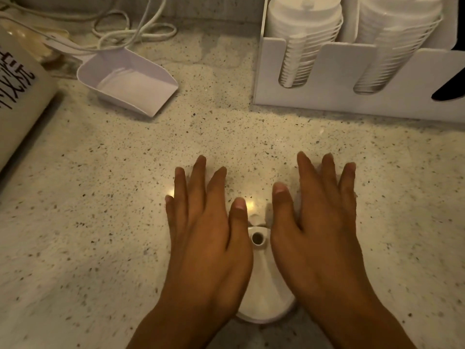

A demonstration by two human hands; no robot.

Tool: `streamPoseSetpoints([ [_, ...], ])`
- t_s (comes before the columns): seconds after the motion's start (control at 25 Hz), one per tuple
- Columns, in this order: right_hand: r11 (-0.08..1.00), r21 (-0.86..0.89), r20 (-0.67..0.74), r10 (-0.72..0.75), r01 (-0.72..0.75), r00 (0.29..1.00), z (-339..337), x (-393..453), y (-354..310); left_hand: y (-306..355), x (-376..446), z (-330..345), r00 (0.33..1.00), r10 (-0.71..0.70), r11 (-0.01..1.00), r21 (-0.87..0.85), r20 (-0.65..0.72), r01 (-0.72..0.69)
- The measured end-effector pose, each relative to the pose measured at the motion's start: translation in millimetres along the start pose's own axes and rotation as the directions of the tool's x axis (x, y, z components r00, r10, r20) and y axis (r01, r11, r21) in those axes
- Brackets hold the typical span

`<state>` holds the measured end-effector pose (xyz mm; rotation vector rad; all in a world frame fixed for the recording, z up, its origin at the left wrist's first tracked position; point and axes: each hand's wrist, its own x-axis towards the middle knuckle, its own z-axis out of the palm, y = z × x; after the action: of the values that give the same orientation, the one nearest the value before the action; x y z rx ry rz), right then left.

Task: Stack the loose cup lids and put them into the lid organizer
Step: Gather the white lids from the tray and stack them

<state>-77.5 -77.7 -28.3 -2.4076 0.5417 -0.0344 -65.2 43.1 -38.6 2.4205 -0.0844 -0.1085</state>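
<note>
Lids: one white lid point(265, 285) lies flat on the speckled worktop point(100, 222) at near centre, sip hole toward the far side, showing in the gap between the two hands. Pale edges peek past the fingertips of each hand, perhaps more loose lids beneath; too hidden to count.

Left hand point(206, 233) flat, fingers straight and a little spread, palm down over the left part of the lid. Right hand point(319, 227) the same on the right. Neither curls round anything; whether the palms press or hover, cannot tell.

Organizer point(339, 79) stands at far right, well apart from the hands, two slots holding tall lid stacks point(299, 41).

Handling, as judged: thin moulded plastic, very light, springy rather than stiff, smooth and apt to skate on polished stone. Rims should nest if the sip holes line up. Best hold is at the rim, thumb against fingers across the width, with gentle squeeze; hard pinching would buckle the dome.

Also present: a white scoop point(125, 81) at far left, cables point(130, 28) behind it, a lettered container point(17, 96) at left edge.
</note>
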Motion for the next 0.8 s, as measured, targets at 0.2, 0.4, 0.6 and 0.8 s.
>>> streamPoseSetpoints([
  [0.2, 0.99, -0.143, -0.006, -0.001, 0.0, 1.0, 13.9, 3.8, 5.2, 4.2, 3.1, 10.6, 0.999, 0.004, 0.975, 0.224, 0.044, -0.014],
  [0.4, 0.989, -0.144, -0.072, -0.052, 0.041, 0.996, 23.5, 2.5, 8.9, 5.0, 6.1, 14.8, 0.999, -0.014, 0.971, 0.238, 0.047, 0.002],
  [0.6, 0.988, -0.147, -0.107, -0.053, 0.037, 0.993, 23.0, 1.6, 11.5, 6.5, -15.9, 17.6, 1.0, 0.026, 0.998, 0.057, -0.013, -0.026],
  [0.8, 0.995, -0.104, -0.166, -0.028, 0.011, 0.986, 22.6, 3.8, 8.6, 1.4, -26.1, 18.5, 0.992, 0.118, 0.991, 0.066, -0.042, -0.115],
])
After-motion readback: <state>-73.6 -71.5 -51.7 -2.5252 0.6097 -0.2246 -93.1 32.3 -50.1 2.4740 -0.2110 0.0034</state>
